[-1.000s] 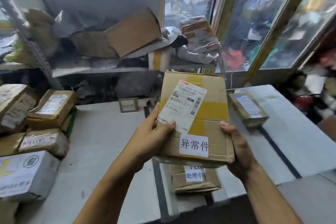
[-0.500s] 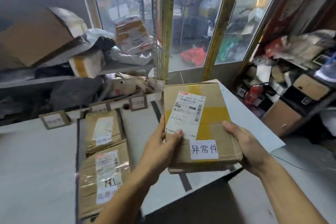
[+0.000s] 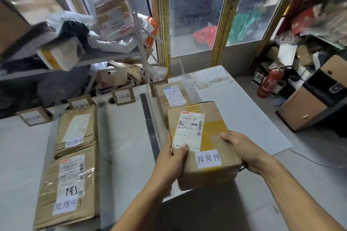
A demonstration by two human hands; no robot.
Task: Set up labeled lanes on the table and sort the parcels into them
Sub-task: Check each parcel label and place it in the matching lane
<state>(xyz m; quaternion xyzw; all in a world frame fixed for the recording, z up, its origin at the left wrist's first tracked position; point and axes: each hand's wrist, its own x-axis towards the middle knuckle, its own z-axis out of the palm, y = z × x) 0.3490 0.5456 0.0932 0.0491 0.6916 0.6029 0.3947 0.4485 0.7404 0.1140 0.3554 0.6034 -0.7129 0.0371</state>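
Note:
I hold a brown cardboard parcel [image 3: 210,137] with yellow tape, a shipping label and a white sticker reading 异常件, above the right lane of the white table [image 3: 127,137]. My left hand [image 3: 170,157] grips its left edge, my right hand [image 3: 242,148] its right edge. Behind it lies another parcel [image 3: 171,95] in the same lane. Two parcels marked 处理中 lie in a left lane, one near [image 3: 69,189], one farther [image 3: 77,129]. Dark tape strips [image 3: 149,125] divide the lanes. Standing cardboard lane signs include 已完成 [image 3: 123,96] and 处理中 [image 3: 80,104].
A metal shelf [image 3: 105,56] with bags and boxes stands behind the table. Glass panels in yellow frames [image 3: 166,24] are ahead. A red fire extinguisher [image 3: 270,82] and a wooden cabinet [image 3: 304,110] stand on the floor at right. The table's right edge [image 3: 272,118] is near.
My view has swung right from the parcel pile toward the right lanes. The parcel stays held in both hands and now hangs lower over the rightmost lane.

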